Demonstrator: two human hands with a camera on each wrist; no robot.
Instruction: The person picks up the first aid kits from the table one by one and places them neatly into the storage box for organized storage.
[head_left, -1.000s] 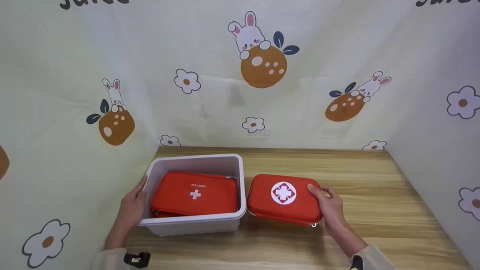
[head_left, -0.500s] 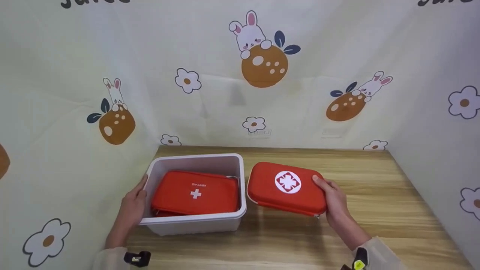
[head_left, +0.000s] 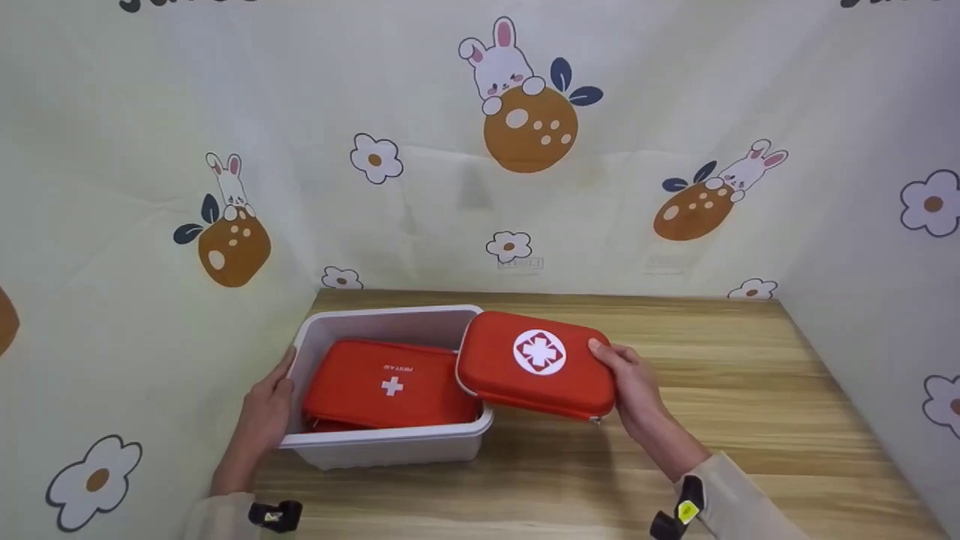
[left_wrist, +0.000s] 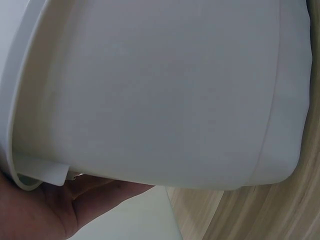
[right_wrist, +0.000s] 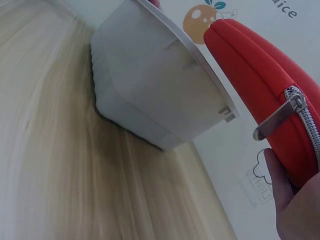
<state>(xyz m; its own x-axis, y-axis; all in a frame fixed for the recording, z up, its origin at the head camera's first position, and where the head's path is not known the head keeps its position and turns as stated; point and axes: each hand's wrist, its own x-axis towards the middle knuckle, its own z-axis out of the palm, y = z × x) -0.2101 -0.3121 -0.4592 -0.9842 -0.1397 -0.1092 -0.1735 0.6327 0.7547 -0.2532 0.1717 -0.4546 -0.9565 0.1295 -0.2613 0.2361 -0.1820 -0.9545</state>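
My right hand grips the right end of a red first aid case with a white cross emblem, thumb on top and fingers beneath. The case hangs above the table, its left end over the right rim of a white plastic bin. In the right wrist view, the zipper pull dangles from the case's side. Inside the bin lies a red first aid pouch with a white cross; more red shows below it. My left hand holds the bin's left rim, its fingers against the outer wall in the left wrist view.
The bin stands on a wood-grain table, toward its left side. A pale curtain printed with rabbits and oranges encloses the back and both sides. Dark straps with small devices sit at both wrists.
The right hand has raised the red first aid case and then carried it left, from beside the bin to over its right rim. My left hand and the bin have stayed put.
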